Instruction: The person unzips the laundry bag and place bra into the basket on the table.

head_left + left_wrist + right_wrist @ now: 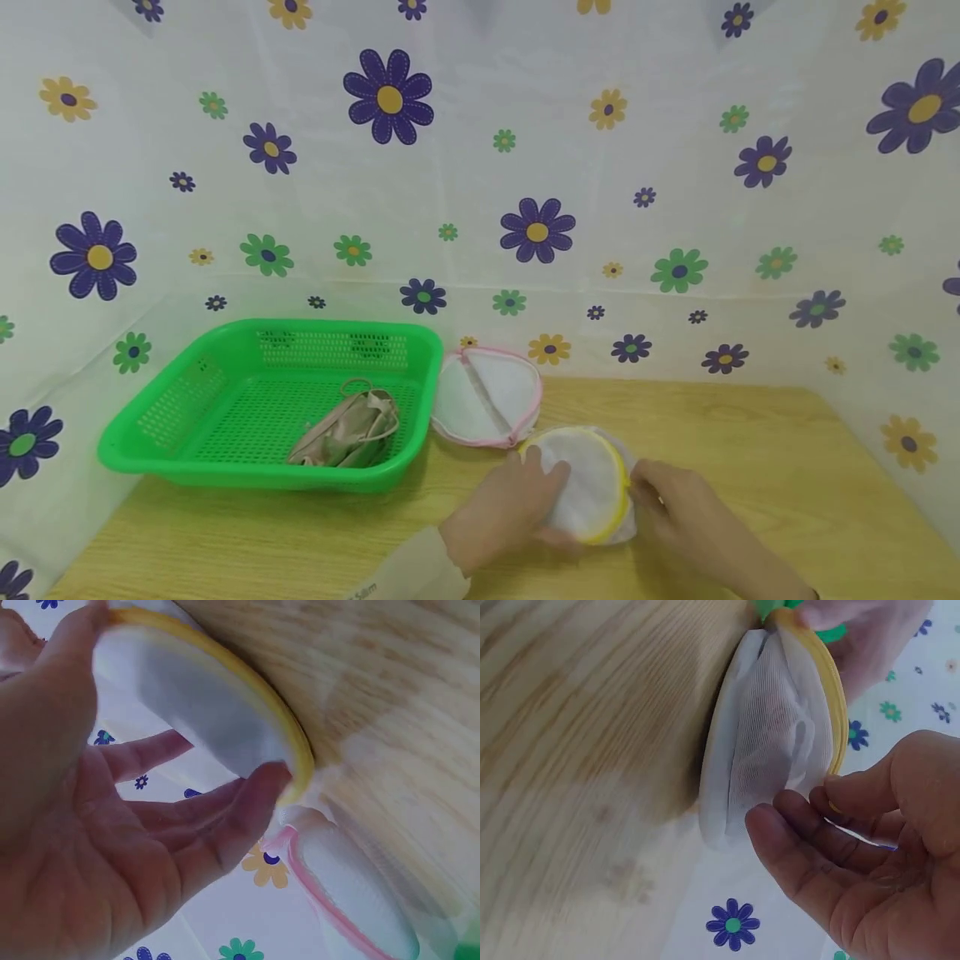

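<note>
A round white mesh laundry bag (pixel 581 487) with a yellow zip edge stands over the table between both hands. My left hand (pixel 506 508) grips it across the face, with the thumb on one side of the yellow rim and the fingertips on the other in the left wrist view. My right hand (pixel 686 504) pinches the yellow edge on the right side between thumb and forefinger. In the right wrist view, the bag's ribbed mesh side (pixel 761 742) bulges out, with a pale loop showing at it.
A second white mesh bag (pixel 457 400) with pink trim lies behind, beside the basket. The green plastic basket (pixel 285 477) stands on the left, holding a shiny beige fabric item (pixel 348 429) with a thin strap. Flower-printed sheeting (pixel 465 183) closes off the wooden table's back and sides.
</note>
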Motion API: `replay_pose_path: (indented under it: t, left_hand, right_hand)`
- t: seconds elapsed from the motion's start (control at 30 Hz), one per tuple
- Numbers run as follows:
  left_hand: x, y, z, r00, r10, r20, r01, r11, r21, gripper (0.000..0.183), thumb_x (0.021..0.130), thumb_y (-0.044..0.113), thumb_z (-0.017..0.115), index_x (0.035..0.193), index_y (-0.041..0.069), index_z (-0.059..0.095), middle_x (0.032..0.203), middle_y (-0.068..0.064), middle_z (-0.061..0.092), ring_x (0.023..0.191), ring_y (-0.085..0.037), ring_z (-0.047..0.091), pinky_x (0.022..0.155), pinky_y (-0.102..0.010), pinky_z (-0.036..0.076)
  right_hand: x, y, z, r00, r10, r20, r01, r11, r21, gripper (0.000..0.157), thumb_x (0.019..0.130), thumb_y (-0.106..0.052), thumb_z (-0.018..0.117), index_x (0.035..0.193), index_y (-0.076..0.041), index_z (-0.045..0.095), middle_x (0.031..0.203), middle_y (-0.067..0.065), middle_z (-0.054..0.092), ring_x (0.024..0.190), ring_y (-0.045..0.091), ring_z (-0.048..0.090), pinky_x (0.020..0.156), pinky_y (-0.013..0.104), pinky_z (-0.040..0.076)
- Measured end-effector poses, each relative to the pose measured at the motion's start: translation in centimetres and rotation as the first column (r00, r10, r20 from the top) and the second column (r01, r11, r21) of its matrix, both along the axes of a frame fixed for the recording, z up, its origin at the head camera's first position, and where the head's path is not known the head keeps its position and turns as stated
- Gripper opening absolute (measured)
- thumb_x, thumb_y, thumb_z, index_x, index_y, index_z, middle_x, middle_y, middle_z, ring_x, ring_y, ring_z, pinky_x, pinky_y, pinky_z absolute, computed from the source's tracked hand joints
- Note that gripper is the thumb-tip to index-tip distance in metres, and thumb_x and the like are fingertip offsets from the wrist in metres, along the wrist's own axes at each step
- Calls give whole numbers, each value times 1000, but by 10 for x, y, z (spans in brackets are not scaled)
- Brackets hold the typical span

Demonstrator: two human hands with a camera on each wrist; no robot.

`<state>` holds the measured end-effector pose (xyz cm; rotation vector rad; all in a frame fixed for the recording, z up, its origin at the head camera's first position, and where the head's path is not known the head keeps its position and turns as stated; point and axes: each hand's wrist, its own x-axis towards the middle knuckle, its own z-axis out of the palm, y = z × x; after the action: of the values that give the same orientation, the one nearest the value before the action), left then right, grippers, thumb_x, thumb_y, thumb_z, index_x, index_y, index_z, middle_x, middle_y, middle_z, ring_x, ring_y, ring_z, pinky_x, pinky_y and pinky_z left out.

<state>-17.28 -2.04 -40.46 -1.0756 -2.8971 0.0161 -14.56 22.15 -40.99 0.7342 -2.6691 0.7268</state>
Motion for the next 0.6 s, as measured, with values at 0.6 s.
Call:
replay_pose_path:
  t: [0.6]
  left_hand:
    - [-16, 8, 5, 985, -155, 78, 145, 982, 119, 101, 74, 73, 76, 150, 13, 46, 163, -20, 36, 145, -36, 45, 120, -43, 39]
  right_hand:
    - [-14, 17, -4, 1000, -6, -15, 7, 998, 61, 33, 77, 13, 59, 77, -20, 59, 66, -16, 46, 59, -6, 34, 52, 16, 34]
